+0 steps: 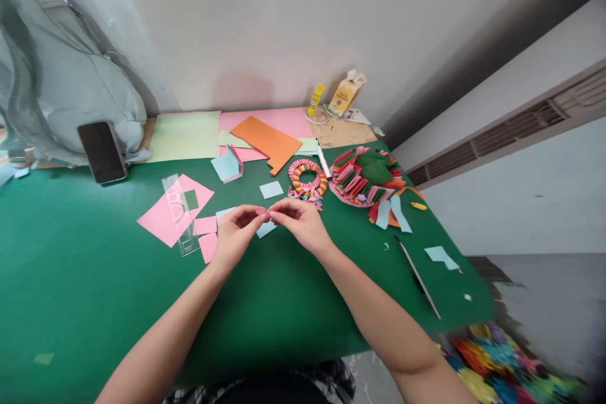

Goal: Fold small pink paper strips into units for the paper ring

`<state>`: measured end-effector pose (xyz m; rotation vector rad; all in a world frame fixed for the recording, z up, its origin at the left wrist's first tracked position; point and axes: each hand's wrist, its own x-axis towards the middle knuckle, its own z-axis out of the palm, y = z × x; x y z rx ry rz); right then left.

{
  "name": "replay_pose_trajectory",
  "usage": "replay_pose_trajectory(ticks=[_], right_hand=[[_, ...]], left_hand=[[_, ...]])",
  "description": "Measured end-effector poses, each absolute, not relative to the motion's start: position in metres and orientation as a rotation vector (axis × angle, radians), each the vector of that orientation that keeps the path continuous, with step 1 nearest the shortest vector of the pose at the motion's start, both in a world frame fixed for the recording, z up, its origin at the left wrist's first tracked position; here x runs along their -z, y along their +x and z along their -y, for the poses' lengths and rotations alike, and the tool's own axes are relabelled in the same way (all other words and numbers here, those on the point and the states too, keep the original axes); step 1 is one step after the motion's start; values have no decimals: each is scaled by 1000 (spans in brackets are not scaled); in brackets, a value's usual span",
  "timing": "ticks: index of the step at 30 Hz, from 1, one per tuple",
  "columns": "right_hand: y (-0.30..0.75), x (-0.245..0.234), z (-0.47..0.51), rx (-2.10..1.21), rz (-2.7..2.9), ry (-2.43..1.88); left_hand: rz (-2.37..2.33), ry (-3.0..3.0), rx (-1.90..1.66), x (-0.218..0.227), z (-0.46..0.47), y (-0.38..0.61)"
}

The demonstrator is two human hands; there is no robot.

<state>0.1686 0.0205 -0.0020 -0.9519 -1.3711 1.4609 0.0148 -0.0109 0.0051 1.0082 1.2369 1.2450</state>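
Left hand (237,233) and right hand (303,222) pinch a small pink piece (262,211) between them, equally near (long axis indistinct); a pale-blue rectangle (271,190) lies just beyond, far side.

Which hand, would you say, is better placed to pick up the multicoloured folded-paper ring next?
Probably the right hand: it is just below the ring in view; the left hand is farther off.

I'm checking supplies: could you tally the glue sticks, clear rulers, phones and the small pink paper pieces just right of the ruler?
Glue stick: 1
Clear ruler: 1
Phone: 1
Small pink paper pieces: 2
Total: 5
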Motion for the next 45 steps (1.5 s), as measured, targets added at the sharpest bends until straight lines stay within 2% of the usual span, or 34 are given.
replay_pose_trajectory(ticks=[12,20,29,45], right_hand=[[168,3,-17,-1345,1487,-984],[166,-5,-13,-1100,1683,-938],[169,3,-15,-589,2038,-830],[171,11,-18,-320,2158,-740]], left_hand=[[-1210,933,-1262,-7,10,16],[-1194,902,-1252,-2,10,14],[-1201,813,-1259,-2,9,12],[-1154,669,-1262,-3,7,11]])
